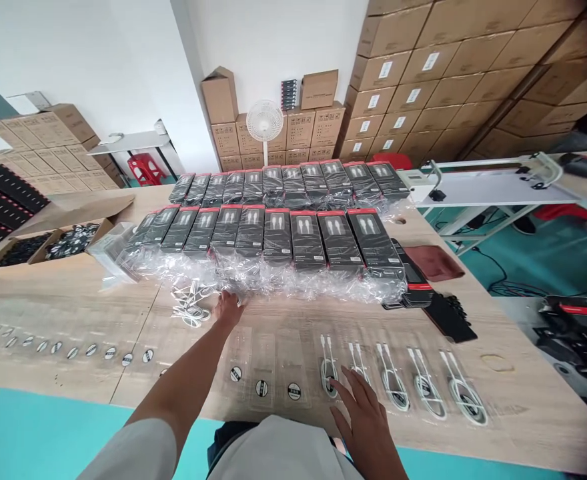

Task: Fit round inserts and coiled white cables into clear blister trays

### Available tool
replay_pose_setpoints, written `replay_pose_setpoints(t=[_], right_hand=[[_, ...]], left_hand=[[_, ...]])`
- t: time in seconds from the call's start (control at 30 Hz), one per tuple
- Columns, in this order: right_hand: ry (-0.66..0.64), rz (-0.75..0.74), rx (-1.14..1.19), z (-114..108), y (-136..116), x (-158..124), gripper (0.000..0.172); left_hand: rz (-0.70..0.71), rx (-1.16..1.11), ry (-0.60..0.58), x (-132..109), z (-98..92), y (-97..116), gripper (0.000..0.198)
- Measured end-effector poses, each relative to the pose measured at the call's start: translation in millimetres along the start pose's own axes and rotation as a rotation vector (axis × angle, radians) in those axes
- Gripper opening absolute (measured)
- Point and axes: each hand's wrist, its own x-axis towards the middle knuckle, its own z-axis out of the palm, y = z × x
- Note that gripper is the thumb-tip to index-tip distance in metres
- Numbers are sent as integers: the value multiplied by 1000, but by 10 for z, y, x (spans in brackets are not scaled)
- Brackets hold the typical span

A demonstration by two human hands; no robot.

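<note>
Loose cables (191,308) on the left, your left hand (228,309) just beside them at the foot of the boxes (273,237). I can't tell if it's gripping. Empty trays (263,363) sit in the middle. Your right hand (366,410) lies open, fingers spread, fingertips on a packed cable (329,375).

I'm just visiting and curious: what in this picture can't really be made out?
Head view, the only one:
Print on the black boxes: too small to read.
Left hand: its fingers meet crinkled plastic wrap, so any grip is unclear.
Round stickers on the clear trays: too small.
Contents of the open carton: dark and blurred.
Machine: cut off by the right edge.
</note>
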Motion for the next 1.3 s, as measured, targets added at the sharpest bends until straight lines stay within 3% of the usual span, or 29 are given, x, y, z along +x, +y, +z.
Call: replay_pose_setpoints(t=[0.1,0.2,0.27,0.33,0.43,0.57,0.7,0.77,0.83,0.93,1.03,1.1,1.2,1.3], right_hand=[[-13,58,145,-66,-22,57,38],[-121,191,452,-212,-186,174,38],[-253,321,729,-362,-374,304,38],[-380,410,1003,-531,-578,469,44],[-408,442,1257,-767,-798,731,59],[-328,411,1309,-1055,-848,970,52],[-205,379,1330,-1332,-735,1031,44],[-144,363,1351,-1448,-664,1015,44],[-80,324,1346,-1536,-603,987,43],[-38,249,1346,-1612,-552,943,43],[-76,222,1417,-1648,-547,909,47],[-101,222,1465,-1670,-556,894,50],[-103,254,1478,-1700,-563,890,53],[19,290,1412,-1687,-526,911,50]], left_hand=[[39,20,10,-205,-57,-43,5],[115,-19,35,-610,-160,-65,7],[275,-139,42,-983,-210,18,10],[477,-200,-36,-1359,-238,202,11],[749,-189,-175,-1752,-249,571,19],[951,-204,-226,-1874,-231,961,23],[1015,-236,-156,-1866,-251,1138,22],[939,-358,-130,-1893,-274,1200,22],[738,-556,-194,-1923,-288,1284,29],[363,-898,-564,-1952,-293,1465,34],[137,-1110,-972,-1976,-308,1647,40],[66,-1183,-1113,-2003,-324,1726,41],[21,-1279,-1188,-2058,-334,1781,41],[-1,-1333,-1254,-2103,-306,1796,38]])
